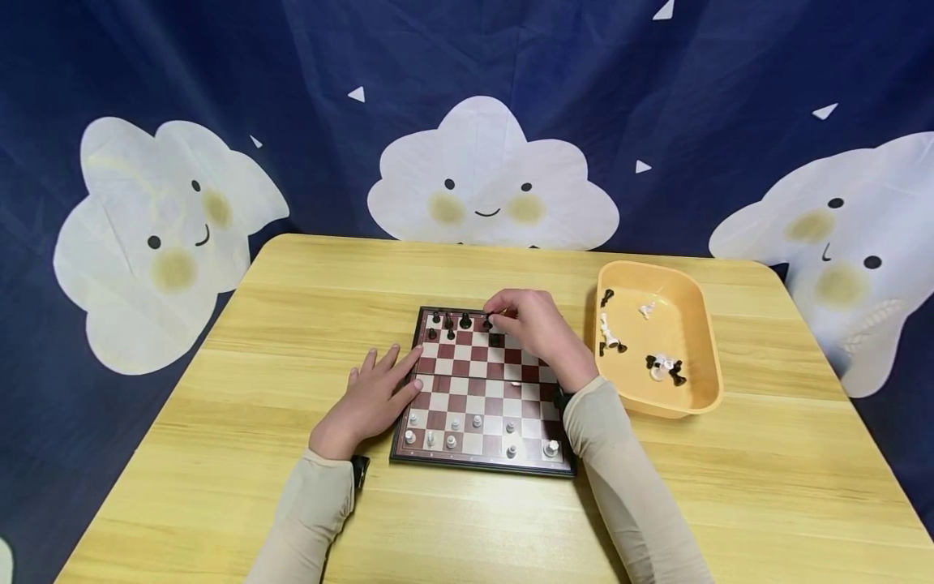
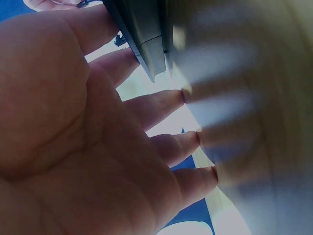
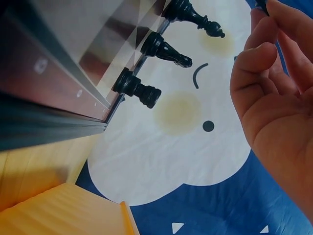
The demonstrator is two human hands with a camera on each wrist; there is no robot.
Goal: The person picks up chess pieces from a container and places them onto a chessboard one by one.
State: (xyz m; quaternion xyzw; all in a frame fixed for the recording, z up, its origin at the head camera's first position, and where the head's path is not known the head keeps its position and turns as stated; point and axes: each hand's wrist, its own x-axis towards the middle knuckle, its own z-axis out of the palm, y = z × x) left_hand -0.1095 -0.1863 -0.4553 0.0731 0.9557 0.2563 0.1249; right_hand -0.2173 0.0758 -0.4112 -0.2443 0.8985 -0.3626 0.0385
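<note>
My right hand (image 1: 536, 324) is over the far side of a chessboard (image 1: 467, 365), pinching a black chess piece (image 1: 487, 322) between thumb and fingers at the back row. Only a dark bit of that piece shows in the right wrist view, its kind hidden. A black rook (image 3: 137, 89), knight (image 3: 165, 50) and bishop (image 3: 193, 17) stand along the board's far right. Several black pieces (image 1: 449, 322) occupy the far left corner. Spread out at the left edge, my left hand (image 1: 365, 401) touches the board with thumb and forefinger, its other fingertips down on the table.
Several white pieces (image 1: 452, 442) stand on the near rows. To the right of the board is a yellow-orange tray (image 1: 679, 296) with loose black and white pieces. The wooden table (image 1: 197, 430) ends at a dark blue curtain (image 1: 321, 162) with clouds.
</note>
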